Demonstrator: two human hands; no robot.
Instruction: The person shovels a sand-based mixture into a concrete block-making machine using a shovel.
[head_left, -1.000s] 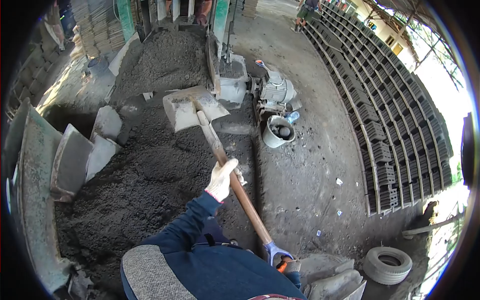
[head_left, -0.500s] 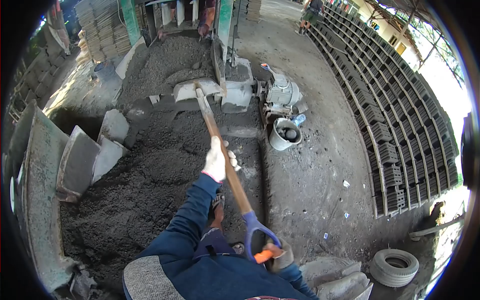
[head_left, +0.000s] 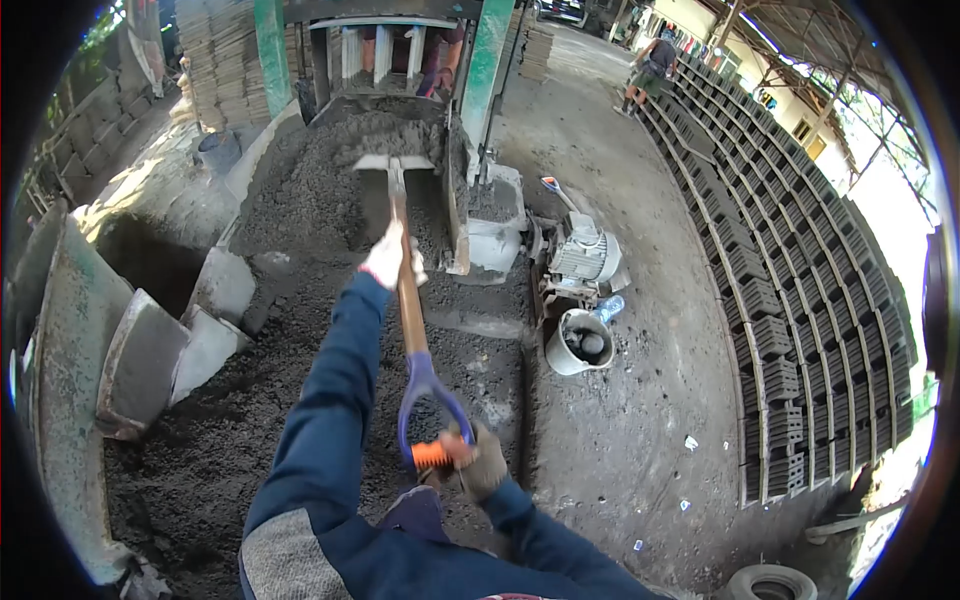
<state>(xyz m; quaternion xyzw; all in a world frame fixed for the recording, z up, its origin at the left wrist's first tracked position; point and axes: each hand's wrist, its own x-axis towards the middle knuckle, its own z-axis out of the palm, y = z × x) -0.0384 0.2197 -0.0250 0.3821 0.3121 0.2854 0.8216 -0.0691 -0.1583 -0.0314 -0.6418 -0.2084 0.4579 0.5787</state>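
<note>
My left hand (head_left: 388, 259), in a white glove, is wrapped round the wooden shaft of a shovel (head_left: 411, 315). The gloved right hand (head_left: 474, 459) grips the orange bar inside the shovel's purple D-shaped handle. The shovel points away from me, its pale blade (head_left: 394, 162) partly sunk in the grey mound (head_left: 295, 190) at the foot of a green-posted machine (head_left: 272, 55). Dark loose mix (head_left: 250, 440) covers the ground below and to the left of the shaft.
Right of the mound stand a motor (head_left: 585, 252) and a bucket (head_left: 581, 342) with a bottle beside it. Racks of grey blocks (head_left: 770, 290) curve along the right. A person (head_left: 652, 75) stands at the back; another person's hands show behind the machine. A pit (head_left: 150, 262) lies left.
The shovel has moved forward, its blade now deeper into the mound. Both hands have gone forward and left with it. The camera view has shifted.
</note>
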